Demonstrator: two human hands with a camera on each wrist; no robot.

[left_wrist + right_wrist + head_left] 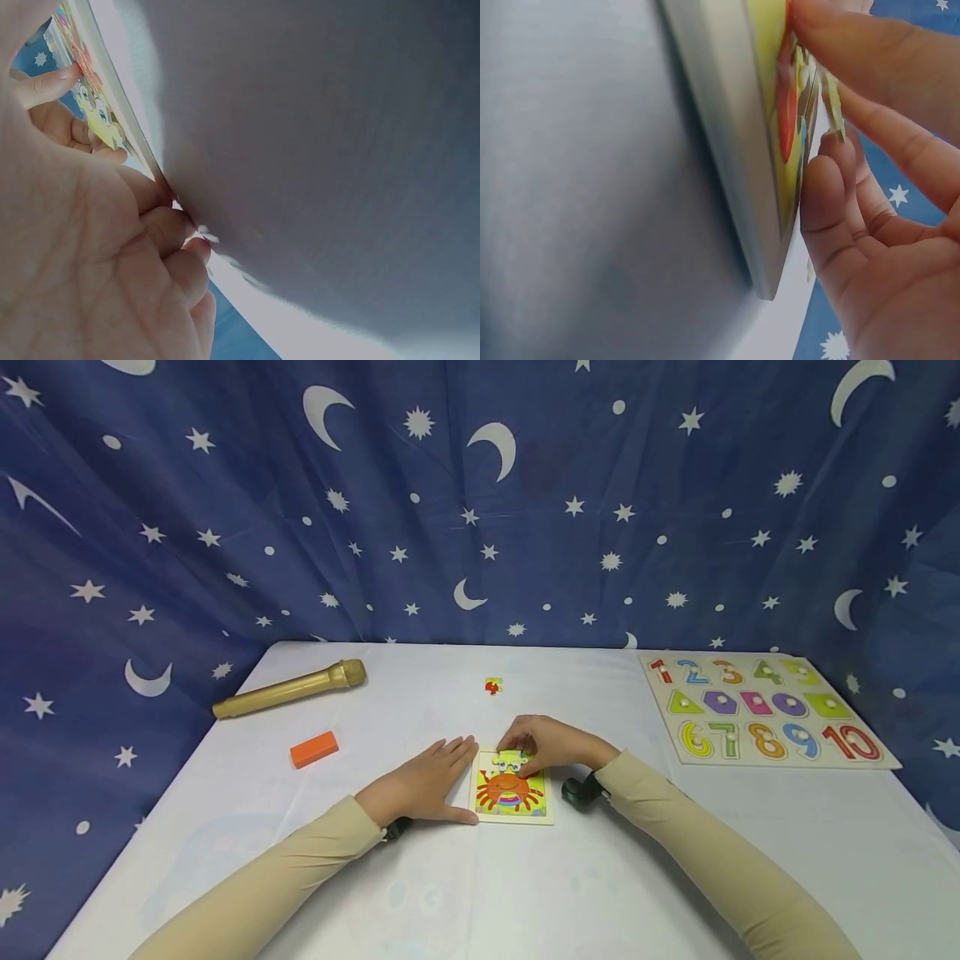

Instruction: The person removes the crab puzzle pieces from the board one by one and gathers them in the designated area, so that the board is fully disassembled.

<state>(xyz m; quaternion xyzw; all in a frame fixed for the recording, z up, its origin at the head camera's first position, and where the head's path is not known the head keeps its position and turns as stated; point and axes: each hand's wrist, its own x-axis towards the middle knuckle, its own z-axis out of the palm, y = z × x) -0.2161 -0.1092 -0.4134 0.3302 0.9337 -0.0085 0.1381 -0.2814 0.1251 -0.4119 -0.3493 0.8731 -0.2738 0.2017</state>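
A small wooden crab jigsaw puzzle [510,793] lies in its pale tray [517,819] at the middle of the table. My right hand [551,743] reaches over its top right corner with curled fingers and holds a yellow puzzle piece [510,758] bearing the crab's eyes. In the right wrist view that piece [834,105] is tilted up from the board at the fingertips. My left hand [423,781] lies with fingers extended along the tray's left side, fingertips at its edge; the left wrist view shows the palm and the tray edge [124,112].
A red and yellow puzzle piece [493,686] lies behind the tray. To the left are an orange block [314,749] and a gold microphone [292,688]. A number and shape peg board [772,710] is at the right. A blue star-and-moon curtain [525,527] hangs behind the table.
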